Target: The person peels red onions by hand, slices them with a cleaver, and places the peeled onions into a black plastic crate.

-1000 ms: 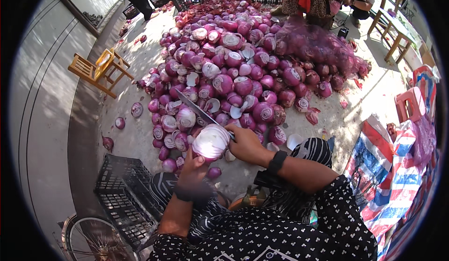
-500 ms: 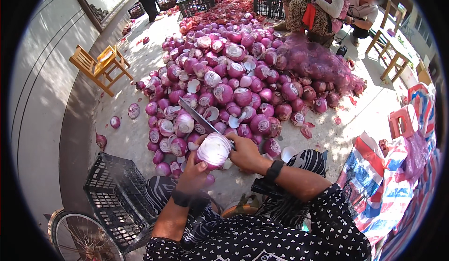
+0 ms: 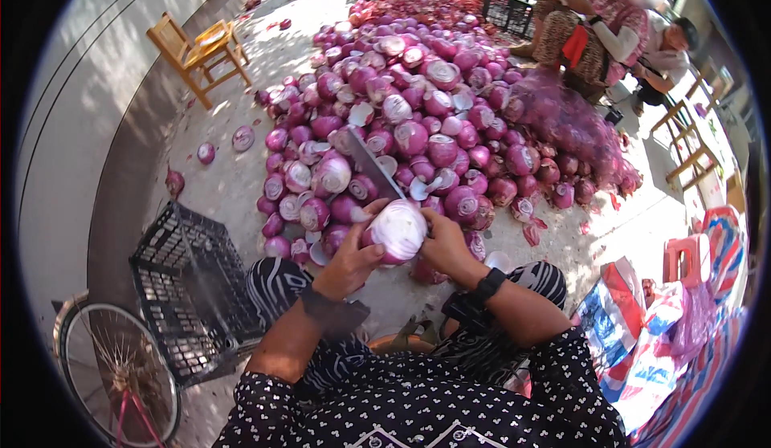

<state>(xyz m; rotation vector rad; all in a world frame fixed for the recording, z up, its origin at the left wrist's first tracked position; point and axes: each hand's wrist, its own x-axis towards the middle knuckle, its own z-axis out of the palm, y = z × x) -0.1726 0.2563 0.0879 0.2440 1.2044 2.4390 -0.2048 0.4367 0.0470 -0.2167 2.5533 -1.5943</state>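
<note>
A large red onion [image 3: 399,231], pale and partly peeled on its upper side, rests in my left hand [image 3: 353,257], whose thumb and fingers wrap round its left side. My right hand [image 3: 446,243] is closed at the onion's right side round the handle of a knife, the handle itself mostly hidden. The knife's broad blade [image 3: 375,164] points up and left behind the onion, over the pile. Just beyond both hands rises a big heap of purple onions [image 3: 411,137], many with cut, pale ends and some loose white skins among them.
A black plastic crate [image 3: 193,279] stands at my left, beside a bicycle wheel [image 3: 120,376]. A wooden chair [image 3: 201,54] is farther left. Purple netting [image 3: 562,115] covers onions on the right. Two people [image 3: 618,30] sit beyond, near another crate [image 3: 510,5]. Striped bags [image 3: 642,336] and a pink stool [image 3: 687,260] lie right.
The view has shifted, so the heap and chair appear higher. My hands still hold the onion and knife; the onion sits a little farther right and higher in the picture.
</note>
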